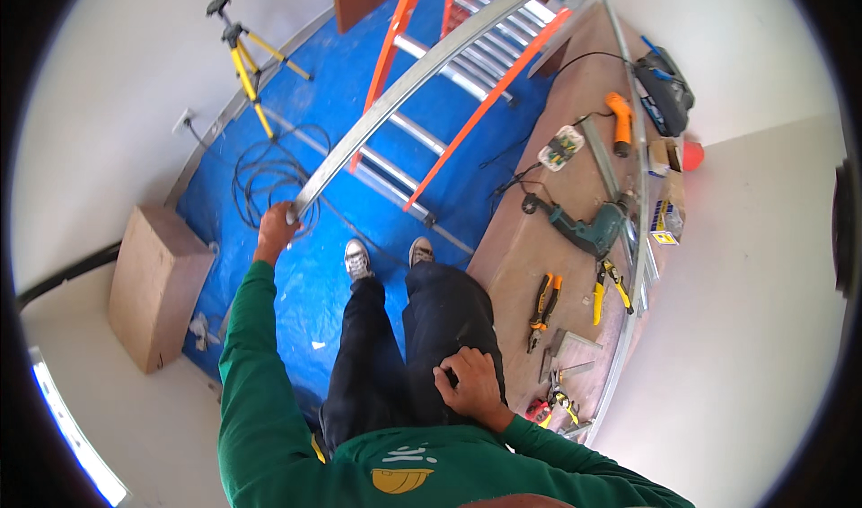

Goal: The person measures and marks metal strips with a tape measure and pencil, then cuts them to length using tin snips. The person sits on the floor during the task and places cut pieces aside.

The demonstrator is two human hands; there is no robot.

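My left hand (277, 229) is closed round the near end of a long metal profile (386, 104). The profile rises from the hand to the upper right and crosses in front of an orange stepladder (485, 113). My right hand (470, 384) lies against my right thigh with its fingers curled in. A dark spot shows between its thumb and fingers; whether that is an object or the trousers I cannot make out. Nearest to this hand, on the wooden bench, are orange-and-black pliers (542, 313) and a metal offcut (570, 342).
The bench (512, 265) at right carries a drill (588, 225), an orange power tool (620, 123), yellow snips (611, 292) and a box of small fixings (562, 148). A yellow tripod (244, 68), coiled cable (269, 176) and wooden box (153, 283) stand left on the blue floor sheet (296, 319).
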